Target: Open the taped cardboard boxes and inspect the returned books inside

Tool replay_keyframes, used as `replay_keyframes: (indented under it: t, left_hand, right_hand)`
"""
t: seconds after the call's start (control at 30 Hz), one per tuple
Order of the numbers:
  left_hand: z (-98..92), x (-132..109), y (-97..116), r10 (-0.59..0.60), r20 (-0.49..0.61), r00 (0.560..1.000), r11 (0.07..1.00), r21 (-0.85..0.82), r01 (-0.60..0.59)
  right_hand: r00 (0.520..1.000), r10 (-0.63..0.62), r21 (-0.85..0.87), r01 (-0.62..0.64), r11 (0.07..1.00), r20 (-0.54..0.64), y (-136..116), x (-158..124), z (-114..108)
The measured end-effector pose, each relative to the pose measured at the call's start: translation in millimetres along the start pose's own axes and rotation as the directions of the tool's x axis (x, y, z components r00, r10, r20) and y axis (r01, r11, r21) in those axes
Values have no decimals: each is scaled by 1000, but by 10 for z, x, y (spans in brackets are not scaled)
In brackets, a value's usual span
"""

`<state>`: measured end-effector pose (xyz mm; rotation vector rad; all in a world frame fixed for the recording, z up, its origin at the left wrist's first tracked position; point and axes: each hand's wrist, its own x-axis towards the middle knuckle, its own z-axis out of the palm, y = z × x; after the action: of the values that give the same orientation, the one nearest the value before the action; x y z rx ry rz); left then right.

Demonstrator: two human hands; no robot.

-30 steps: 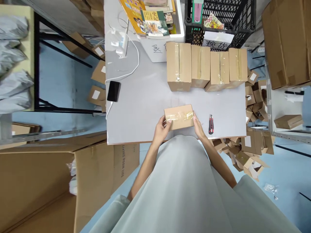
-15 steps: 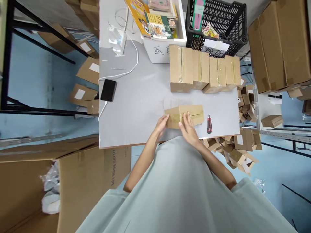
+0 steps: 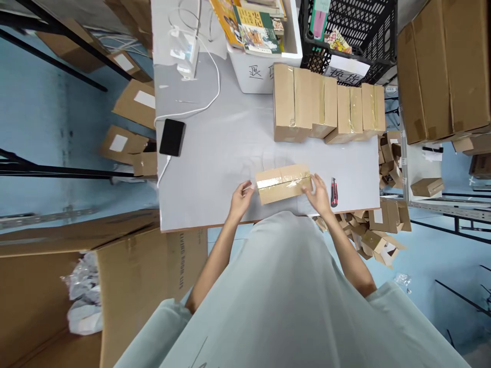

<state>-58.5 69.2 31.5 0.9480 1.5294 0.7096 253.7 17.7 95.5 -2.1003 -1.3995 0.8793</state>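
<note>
A small cardboard box point(image 3: 283, 191) lies slightly turned on the grey table, with shiny clear tape along its top seam. My right hand point(image 3: 319, 195) grips its right end, thumb at the near corner and fingers towards the far one. Just off the box's left end is my left hand point(image 3: 240, 201), its fingers loosely bent and apart from the box. I make out nothing held in it. To the right of my right hand lies a red and black utility knife point(image 3: 334, 192).
Several taped boxes point(image 3: 293, 102) stand in a row at the back right. Behind them are a white bin point(image 3: 251, 71) of books and a black crate point(image 3: 360, 30). A black phone point(image 3: 172, 137) with a white cable lies left. A big open carton point(image 3: 134, 291) stands at lower left.
The box has turned and shifted a little left. My left hand has come away from its left end, and my right hand has moved from its top to its right end.
</note>
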Motion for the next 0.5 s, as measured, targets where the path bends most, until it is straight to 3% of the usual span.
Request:
replay_keyframes:
  t: [0.13,0.3,0.5]
  left_hand:
    - [11,-250,92,71,127,989,970,223,-98]
    - [214,-265,235,138,103,985,912,376,-167]
    - [336,-20,395,308,48,950,937,157,-312]
  right_hand:
    - [991,123,109,-128,986,48,301,113,-61]
    - [998,61,165,-60,985,1,341,133,66]
    - [995,67,391,-35,920,-69,299,143,83]
